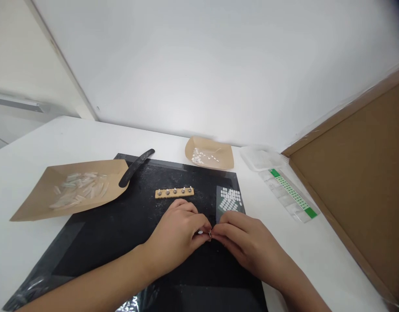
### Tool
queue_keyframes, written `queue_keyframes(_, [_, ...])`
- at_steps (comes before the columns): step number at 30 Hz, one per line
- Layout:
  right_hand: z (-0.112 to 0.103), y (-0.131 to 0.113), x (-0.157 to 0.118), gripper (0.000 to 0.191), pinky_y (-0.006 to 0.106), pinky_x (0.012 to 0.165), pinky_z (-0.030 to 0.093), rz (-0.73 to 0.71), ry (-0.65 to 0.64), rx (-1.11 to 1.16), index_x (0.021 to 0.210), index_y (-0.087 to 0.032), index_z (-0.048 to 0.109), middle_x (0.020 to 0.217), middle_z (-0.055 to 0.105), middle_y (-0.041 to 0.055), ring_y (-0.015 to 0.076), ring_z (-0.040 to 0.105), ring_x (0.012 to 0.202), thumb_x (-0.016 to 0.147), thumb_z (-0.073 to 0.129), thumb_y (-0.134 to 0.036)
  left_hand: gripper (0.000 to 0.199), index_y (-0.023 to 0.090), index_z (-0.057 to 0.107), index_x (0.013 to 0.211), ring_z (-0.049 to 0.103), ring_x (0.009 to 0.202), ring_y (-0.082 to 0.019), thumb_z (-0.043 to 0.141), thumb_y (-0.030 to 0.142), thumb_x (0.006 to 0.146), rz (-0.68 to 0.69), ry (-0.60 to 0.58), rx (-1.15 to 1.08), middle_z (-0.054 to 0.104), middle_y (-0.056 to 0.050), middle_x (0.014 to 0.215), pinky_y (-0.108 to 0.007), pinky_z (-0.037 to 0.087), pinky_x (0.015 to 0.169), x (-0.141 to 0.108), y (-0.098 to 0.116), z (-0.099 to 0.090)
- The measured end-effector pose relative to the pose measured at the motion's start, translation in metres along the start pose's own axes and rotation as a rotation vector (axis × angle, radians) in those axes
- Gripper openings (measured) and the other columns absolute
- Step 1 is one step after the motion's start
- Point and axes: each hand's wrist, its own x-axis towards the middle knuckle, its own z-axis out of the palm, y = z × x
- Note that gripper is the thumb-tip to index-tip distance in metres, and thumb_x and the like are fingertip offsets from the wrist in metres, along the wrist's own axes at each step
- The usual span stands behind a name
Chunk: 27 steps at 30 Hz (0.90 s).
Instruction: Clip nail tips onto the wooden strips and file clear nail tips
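My left hand and my right hand meet fingertip to fingertip over the black mat. Between their pinched fingers is a tiny shiny piece, too small to name. Just beyond my left hand lies a cork strip with several small metal pegs, each carrying a little white tip. A clear sheet of white oval stickers rests on the mat beyond my right hand, which hides its near edge.
A brown paper tray of clear nail tips stands left, a black curved file on its edge. Behind are a smaller brown tray with white bits and a clear plastic tray. A green-labelled clear pack lies right, beside a brown board.
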Motion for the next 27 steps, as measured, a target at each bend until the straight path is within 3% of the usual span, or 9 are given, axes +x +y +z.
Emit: queue_keyframes(27, [0.0005, 0.0026, 0.0014, 0.018, 0.026, 0.067, 0.044, 0.020, -0.038, 0.064, 0.100, -0.023, 0.069, 0.094, 0.067, 0.0025, 0.0152, 0.062, 0.080, 0.111, 0.054, -0.025, 0.015, 0.023, 0.076, 0.090, 0.071, 0.087, -0.020, 0.087, 0.012, 0.086, -0.016, -0.035, -0.009, 0.082, 0.005, 0.086, -0.039, 0.043, 0.094, 0.0027, 0.0039, -0.0026])
